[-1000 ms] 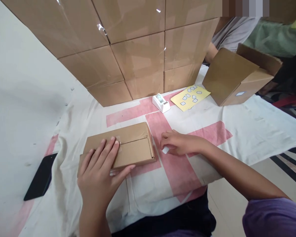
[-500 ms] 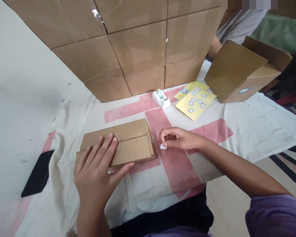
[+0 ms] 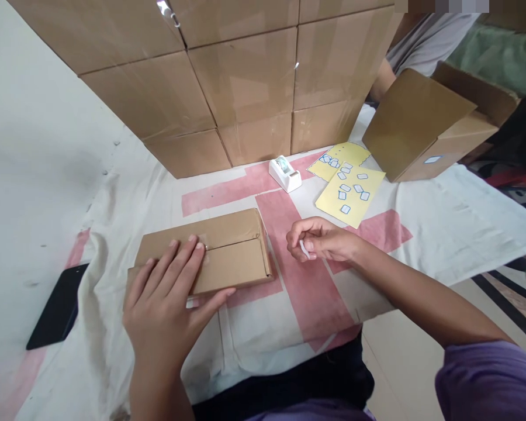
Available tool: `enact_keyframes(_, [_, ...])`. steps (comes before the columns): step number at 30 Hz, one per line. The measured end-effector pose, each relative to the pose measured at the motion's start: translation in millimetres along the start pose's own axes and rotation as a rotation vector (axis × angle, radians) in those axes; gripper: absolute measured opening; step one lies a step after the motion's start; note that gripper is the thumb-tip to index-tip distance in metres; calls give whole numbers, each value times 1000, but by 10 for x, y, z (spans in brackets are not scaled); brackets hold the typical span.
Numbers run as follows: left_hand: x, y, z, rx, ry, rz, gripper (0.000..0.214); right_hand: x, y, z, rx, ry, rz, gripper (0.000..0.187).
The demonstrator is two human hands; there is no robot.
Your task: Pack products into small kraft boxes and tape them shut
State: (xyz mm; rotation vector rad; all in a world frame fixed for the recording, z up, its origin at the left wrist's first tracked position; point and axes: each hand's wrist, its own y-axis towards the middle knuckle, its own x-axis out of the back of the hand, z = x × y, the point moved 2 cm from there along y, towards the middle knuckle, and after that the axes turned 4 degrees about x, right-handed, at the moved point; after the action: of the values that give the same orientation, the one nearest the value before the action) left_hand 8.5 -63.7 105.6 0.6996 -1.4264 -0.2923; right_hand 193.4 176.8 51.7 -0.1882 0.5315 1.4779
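Note:
A flat brown cardboard box (image 3: pixel 232 251) lies on a white cloth with red bands (image 3: pixel 442 222). My left hand (image 3: pixel 166 298) rests flat on the box's near left part, fingers stretched out over the flap seam. My right hand (image 3: pixel 319 241) hovers just right of the box, its fingers pinched on a small white sticker (image 3: pixel 304 249). Behind it lie yellow sheets with several white stickers (image 3: pixel 348 187).
A wall of stacked cardboard cartons (image 3: pixel 245 76) stands at the back. A white tape dispenser (image 3: pixel 284 173) sits before it. An open carton (image 3: pixel 429 126) lies on its side at the right, with another person (image 3: pixel 416 44) behind it. A black phone (image 3: pixel 56 304) lies at the left.
My right hand has lifted off the cloth with the small white sticker in its fingers. A yellow sticker sheet has slid nearer. My left hand stays on the box.

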Motion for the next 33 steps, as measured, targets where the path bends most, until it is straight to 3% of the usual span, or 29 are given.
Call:
enact_keyframes(9, [-8, -12, 12, 4, -7, 11, 80, -74, 29, 1, 11, 170, 52, 33])
enact_keyframes(20, [-10, -11, 4, -6, 1, 2, 81, -145, 45, 10, 15, 190, 70, 35])
enact_keyframes(25, [45, 32, -9, 18, -13, 53, 79, -166, 44, 14, 30, 213, 61, 36])
enact_keyframes(29, [111, 129, -175, -19, -16, 51, 78, -184, 23, 0, 14, 186, 35, 34])
enact_keyframes(33, [123, 207, -597, -111, -122, -139, 51, -211, -8, 5, 22, 147, 11, 28])
